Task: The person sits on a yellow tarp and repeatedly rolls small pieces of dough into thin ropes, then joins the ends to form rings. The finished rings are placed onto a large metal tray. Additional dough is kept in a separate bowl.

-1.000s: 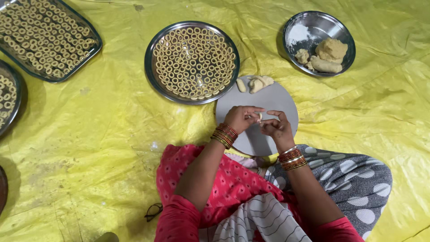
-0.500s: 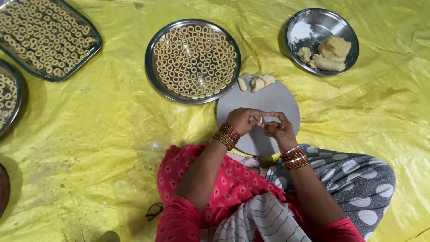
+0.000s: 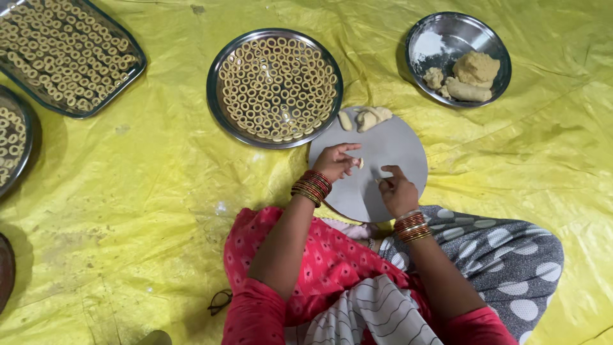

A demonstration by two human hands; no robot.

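Yellow plastic sheet (image 3: pixel 159 191) underlies round grey board (image 3: pixel 402 153); left hand (image 3: pixel 333 163) pinches small dough piece (image 3: pixel 360 163), right hand (image 3: pixel 396 190) curls narrow, forefinger pressing board; roll gently, evenly.

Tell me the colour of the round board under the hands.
The round board is plain grey, seen best in the head view, lying on the yellow sheet.

Glossy yellow plastic sheet (image 3: pixel 128 204), shiny metal plates (image 3: pixel 217 102), seemingly matt grey board (image 3: pixel 396 153).
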